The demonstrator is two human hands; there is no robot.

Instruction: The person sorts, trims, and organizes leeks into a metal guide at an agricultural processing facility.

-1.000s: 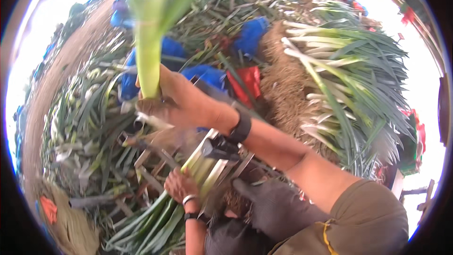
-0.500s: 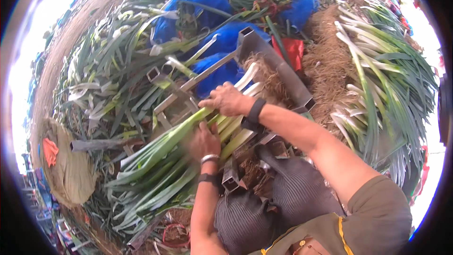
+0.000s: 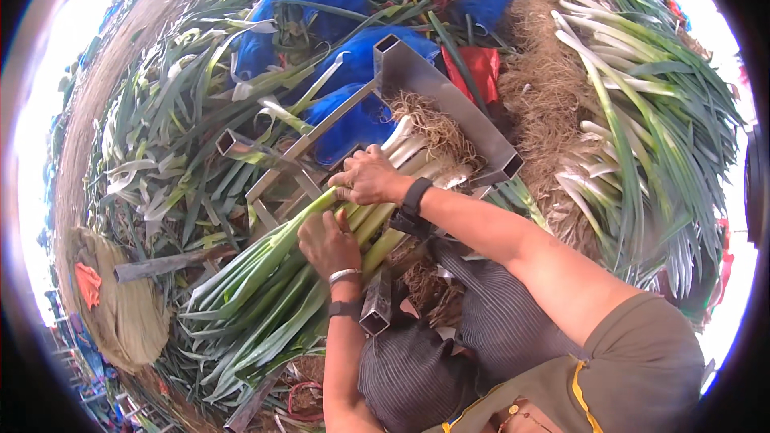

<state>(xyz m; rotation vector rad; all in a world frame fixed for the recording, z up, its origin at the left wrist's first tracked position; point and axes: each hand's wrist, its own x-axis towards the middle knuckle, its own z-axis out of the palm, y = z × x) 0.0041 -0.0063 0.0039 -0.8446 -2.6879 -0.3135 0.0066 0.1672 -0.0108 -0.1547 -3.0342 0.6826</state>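
A bundle of leeks (image 3: 265, 289) lies slantwise across a metal frame (image 3: 461, 108) in front of me, green leaves toward the lower left. Their brown roots (image 3: 429, 124) rest against the frame's upright side. My right hand (image 3: 369, 176) is closed around the white-green stalks of the top leeks, fingers curled over them. Just below and left of it, my left hand (image 3: 330, 244) is closed on the leek leaves, its thumb against the stalks. A dark band sits on each wrist, and a light bracelet on the left. The fingers' undersides are hidden.
More leeks (image 3: 642, 112) lie piled on the right, roots inward. Loose leaves (image 3: 160, 144) cover the ground on the left. Blue netting (image 3: 345, 124) and a red sheet (image 3: 473, 72) lie beyond the frame. A square metal tube (image 3: 375, 317) juts toward my knees.
My left hand has shifted up and left along the leaves. My right hand has moved slightly left, still on the stalks. The whole view has shifted a little.
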